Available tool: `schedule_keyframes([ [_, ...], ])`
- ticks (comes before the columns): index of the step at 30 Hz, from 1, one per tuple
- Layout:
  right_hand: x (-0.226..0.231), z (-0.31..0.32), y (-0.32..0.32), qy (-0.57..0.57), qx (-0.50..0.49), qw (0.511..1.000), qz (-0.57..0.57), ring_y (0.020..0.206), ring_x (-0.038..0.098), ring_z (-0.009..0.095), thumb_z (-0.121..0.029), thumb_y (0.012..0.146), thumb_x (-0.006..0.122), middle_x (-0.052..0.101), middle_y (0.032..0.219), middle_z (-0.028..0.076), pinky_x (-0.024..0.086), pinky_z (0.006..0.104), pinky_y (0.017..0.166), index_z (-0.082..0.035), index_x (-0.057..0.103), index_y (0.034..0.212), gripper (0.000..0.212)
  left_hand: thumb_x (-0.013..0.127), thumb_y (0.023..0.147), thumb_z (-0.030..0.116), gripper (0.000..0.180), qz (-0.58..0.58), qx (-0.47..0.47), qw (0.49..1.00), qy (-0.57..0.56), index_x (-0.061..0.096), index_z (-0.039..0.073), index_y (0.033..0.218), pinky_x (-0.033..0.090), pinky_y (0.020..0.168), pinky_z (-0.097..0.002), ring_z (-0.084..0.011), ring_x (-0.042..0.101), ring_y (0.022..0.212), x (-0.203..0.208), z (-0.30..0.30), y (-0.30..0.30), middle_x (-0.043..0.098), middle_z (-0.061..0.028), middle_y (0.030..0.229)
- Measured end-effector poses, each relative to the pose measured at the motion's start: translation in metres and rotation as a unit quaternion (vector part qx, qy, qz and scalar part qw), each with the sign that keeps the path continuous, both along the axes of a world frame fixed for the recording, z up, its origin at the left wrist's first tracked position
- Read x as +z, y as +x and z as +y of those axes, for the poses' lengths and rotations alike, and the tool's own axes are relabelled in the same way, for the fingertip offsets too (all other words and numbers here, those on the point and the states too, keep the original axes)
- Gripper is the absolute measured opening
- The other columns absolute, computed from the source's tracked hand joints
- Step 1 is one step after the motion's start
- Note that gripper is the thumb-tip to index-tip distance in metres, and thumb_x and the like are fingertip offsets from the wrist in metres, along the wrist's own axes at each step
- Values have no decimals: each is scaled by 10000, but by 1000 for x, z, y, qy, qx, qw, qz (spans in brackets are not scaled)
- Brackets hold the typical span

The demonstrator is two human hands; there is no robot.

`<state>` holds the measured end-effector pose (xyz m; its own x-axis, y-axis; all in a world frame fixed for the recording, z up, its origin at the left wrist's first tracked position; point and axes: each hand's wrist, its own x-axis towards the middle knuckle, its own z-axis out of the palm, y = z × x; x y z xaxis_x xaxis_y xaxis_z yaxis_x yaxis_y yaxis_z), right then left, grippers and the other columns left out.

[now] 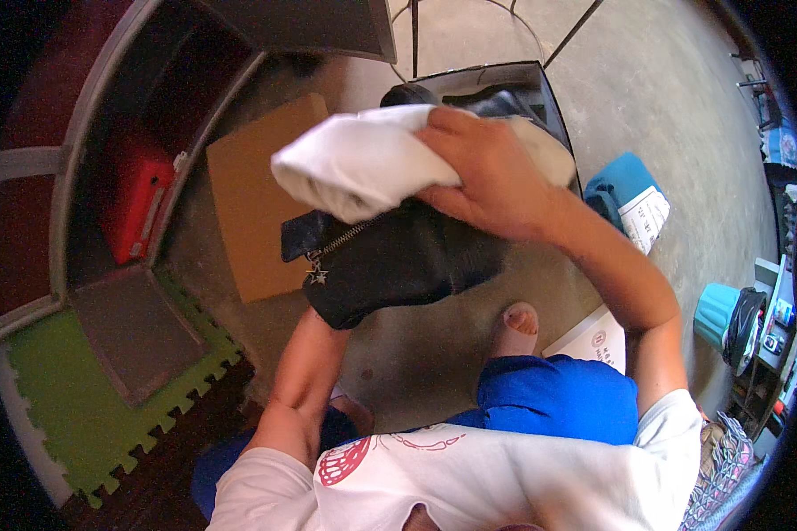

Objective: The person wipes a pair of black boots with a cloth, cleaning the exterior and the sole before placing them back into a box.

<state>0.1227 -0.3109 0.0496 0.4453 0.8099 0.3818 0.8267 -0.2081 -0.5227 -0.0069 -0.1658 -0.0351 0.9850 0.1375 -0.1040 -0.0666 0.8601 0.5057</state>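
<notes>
A black leather boot (407, 265) is held up in front of me, its shaft opening toward my left side. My left forearm (299, 380) runs into that opening, so the left hand is hidden inside the boot. A zipper with a star-shaped charm (317, 267) shows along the shaft. My right hand (487, 173) is closed around a bunched white cloth (354, 161), which lies over the upper side of the boot. Just beyond it, an open box (553, 106) holds dark footwear (487, 102), partly covered by my right hand and the cloth.
Brown cardboard (257, 195) lies on the concrete floor to the left, near a green foam mat (62, 389) and a red case (142, 199). To the right are a blue bundle with a white label (624, 181) and a light-blue bin (719, 310). White printed paper (598, 341) lies by my knee.
</notes>
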Motion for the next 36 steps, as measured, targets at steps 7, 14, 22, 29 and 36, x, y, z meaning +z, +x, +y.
schedule_keyframes([
  [7,-56,26,76,1,-119,966,228,724,641,332,-433,788,612,649,752,177,489,414,688,-20,653,854,420,406,935,363,476,-118,-43,992,1,395,117,1343,244,1080,-426,-225,382,1255,8,21,19,412,-45,1378],
  [14,-119,27,36,-1,-142,922,359,729,656,306,-446,773,627,657,766,173,492,387,675,-24,662,870,435,466,895,464,546,38,-98,993,-53,488,41,1241,308,1046,-419,-268,485,1162,52,29,23,541,-111,1232],
  [22,-138,19,13,-74,-158,923,342,764,633,390,-393,772,617,623,766,250,492,454,685,1,657,881,410,548,906,291,330,172,-207,962,-55,578,50,1129,452,907,-317,-169,594,999,44,18,46,629,-66,1081],
  [29,-158,8,0,-39,-159,945,284,765,627,399,-395,755,636,632,786,237,495,474,678,-15,659,888,403,610,837,218,305,123,-363,882,276,611,28,1075,454,830,-267,-112,584,916,77,-8,41,639,-36,992],
  [36,-137,21,-8,-76,-198,930,300,581,571,233,-386,793,607,618,663,165,461,374,594,18,634,860,411,571,726,137,191,193,-479,761,393,630,32,874,369,516,-215,-71,478,619,53,-10,30,569,25,715],
])
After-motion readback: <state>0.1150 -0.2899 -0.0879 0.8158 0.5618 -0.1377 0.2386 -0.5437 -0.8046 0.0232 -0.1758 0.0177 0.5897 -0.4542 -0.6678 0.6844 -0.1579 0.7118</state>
